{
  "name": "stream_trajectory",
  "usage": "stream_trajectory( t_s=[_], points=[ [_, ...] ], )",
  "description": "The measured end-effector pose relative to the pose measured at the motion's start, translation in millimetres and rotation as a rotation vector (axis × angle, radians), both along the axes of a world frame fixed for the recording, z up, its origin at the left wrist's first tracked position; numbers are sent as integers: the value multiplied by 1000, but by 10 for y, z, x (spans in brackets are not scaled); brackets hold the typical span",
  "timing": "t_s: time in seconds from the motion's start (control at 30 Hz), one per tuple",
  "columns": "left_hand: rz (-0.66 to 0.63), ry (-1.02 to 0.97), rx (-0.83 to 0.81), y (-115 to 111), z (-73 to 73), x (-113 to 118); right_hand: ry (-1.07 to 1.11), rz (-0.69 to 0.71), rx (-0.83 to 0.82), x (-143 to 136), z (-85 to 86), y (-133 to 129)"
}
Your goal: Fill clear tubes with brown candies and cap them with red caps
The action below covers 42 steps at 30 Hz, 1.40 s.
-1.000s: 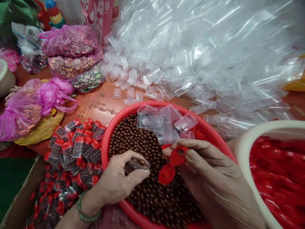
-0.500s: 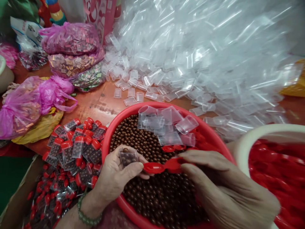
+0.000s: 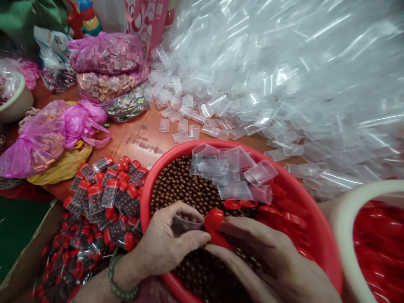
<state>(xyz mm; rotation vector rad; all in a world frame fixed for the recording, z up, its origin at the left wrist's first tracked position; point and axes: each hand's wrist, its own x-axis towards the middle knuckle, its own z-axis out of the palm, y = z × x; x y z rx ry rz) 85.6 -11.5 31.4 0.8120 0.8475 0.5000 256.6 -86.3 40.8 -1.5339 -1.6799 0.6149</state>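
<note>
A small clear plastic case (image 3: 185,225) with brown balls inside is gripped between the thumb and fingers of my left hand (image 3: 158,244). My right hand (image 3: 268,256) pinches a red plastic flip cap (image 3: 214,221) close beside the case's open end; whether the two touch I cannot tell. Both hands are over a red basin (image 3: 145,210) full of shiny brown balls (image 3: 170,185). Several clear empty cases (image 3: 233,190) lie on the balls at the basin's far side, and loose red caps (image 3: 293,223) fill its right part.
Filled cases with red caps (image 3: 94,195) are heaped left of the basin. Behind it rises a big pile of clear empty cases (image 3: 268,84). At right stands a cream tub (image 3: 342,227) of red caps. Pink bags (image 3: 107,54) sit on the table (image 3: 132,134) at back left.
My right hand has moved left and turned, tilting the red cap upward near the case. The case in my left hand has tipped, showing its open mouth. The whole view has shifted slightly.
</note>
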Motion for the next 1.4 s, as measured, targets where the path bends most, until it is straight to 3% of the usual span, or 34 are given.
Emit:
stream_trajectory(
  t_s=[0.13, 0.3, 0.47, 0.63, 0.73, 0.8, 1.0, 1.27, 1.4],
  points=[
    [-21, -14, 27, 20, 7, -5, -11, 37, -45, 56, -29, -17],
    [-16, 58, 166, 72, 35, 0, -35, 144, -29, 87, 58, 145],
    [-5, 27, 145, 79, 19, -7, 6, 115, -28, 88, 116, 240],
    [-1, -141, -48, 60, -58, -38, 276, -100, -135, 8, 84, 199],
    [-15, -203, -71, 54, -79, -42, 452, -322, -139, -69, 105, 209],
    [-51, -171, -77, 55, -74, -33, 521, -397, -111, -134, 149, 255],
    [-176, -219, -111, 60, -82, -12, 464, -135, -59, -271, 197, 415],
    [-195, -181, -37, 51, -103, -11, 314, -81, -16, -253, 15, 342],
    [-176, -192, -23, 51, -109, -25, 142, 58, 86, -175, -41, 322]
  ],
)
